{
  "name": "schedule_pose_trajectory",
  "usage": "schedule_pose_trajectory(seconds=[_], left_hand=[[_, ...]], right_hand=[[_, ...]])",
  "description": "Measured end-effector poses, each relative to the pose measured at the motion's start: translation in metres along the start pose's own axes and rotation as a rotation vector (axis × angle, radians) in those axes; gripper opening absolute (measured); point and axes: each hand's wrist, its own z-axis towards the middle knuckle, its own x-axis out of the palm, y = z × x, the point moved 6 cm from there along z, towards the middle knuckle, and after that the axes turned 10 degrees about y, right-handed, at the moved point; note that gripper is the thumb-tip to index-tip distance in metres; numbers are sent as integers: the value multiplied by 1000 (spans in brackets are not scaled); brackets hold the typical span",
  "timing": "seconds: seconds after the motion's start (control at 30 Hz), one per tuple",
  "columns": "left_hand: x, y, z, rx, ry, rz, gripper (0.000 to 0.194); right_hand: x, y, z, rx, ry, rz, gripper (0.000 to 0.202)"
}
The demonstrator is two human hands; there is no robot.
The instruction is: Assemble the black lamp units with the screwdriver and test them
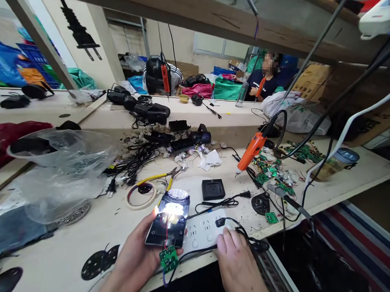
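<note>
My left hand (136, 254) is closed around a lamp unit (164, 229) with a black housing, tilted upward with its LEDs shining white. A small green circuit board (169, 259) hangs on thin wires at the lamp's lower end, by my fingertips. My right hand (237, 263) grips the right end of a white power strip (199, 234), fingers bent together over its edge; the thumb is mostly hidden. Just above those fingers, a black plug (220, 222) sits in one of the strip's sockets. A dark cable runs from near the board along the strip's front edge.
An orange electric screwdriver (251, 151) hangs above the bench. Around lie a black square case (213, 189), yellow-handled pliers (157, 177), a tape roll (142, 195), a soldering iron (287, 198) and green circuit boards (274, 172). Two people work across the bench.
</note>
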Motion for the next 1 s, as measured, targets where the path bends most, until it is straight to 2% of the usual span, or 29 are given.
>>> schedule_pose_trajectory(seconds=[0.17,0.27,0.37,0.43,0.5,0.57,0.6,0.63,0.67,0.7,0.77,0.83,0.9,1.0], left_hand=[[-4,2,0,-2,-51,32,28],[-7,1,-1,2,-84,53,30],[-7,-2,-6,11,-88,73,31],[-7,-5,-12,37,-81,87,28],[-7,-7,-16,49,-84,82,24],[-6,-7,-18,39,-78,50,20],[-6,-7,-17,27,-69,25,19],[-5,-6,-16,19,-55,-2,18],[-5,-5,-15,17,-38,-25,18],[-5,-5,-13,20,-23,-45,18],[-4,-4,-11,29,6,-72,18],[-3,-2,-10,36,39,-90,19],[-2,-1,-12,39,54,-113,20],[-1,1,-13,37,58,-157,21]], right_hand=[[1,18,9,-95,77,-130,29],[13,30,9,-106,91,-187,36],[27,33,5,-85,83,-171,40],[25,29,3,-66,109,-140,42],[8,24,4,-74,197,-78,45],[-22,21,15,-134,353,27,43],[-40,19,25,-156,431,82,34],[-60,17,40,-166,459,133,19],[-80,11,60,-115,434,157,11],[-95,4,84,-56,406,171,16],[-105,-10,137,34,396,191,29],[-88,-27,187,137,420,174,27],[-56,-42,224,170,474,165,20],[-6,-58,246,216,540,152,30]])
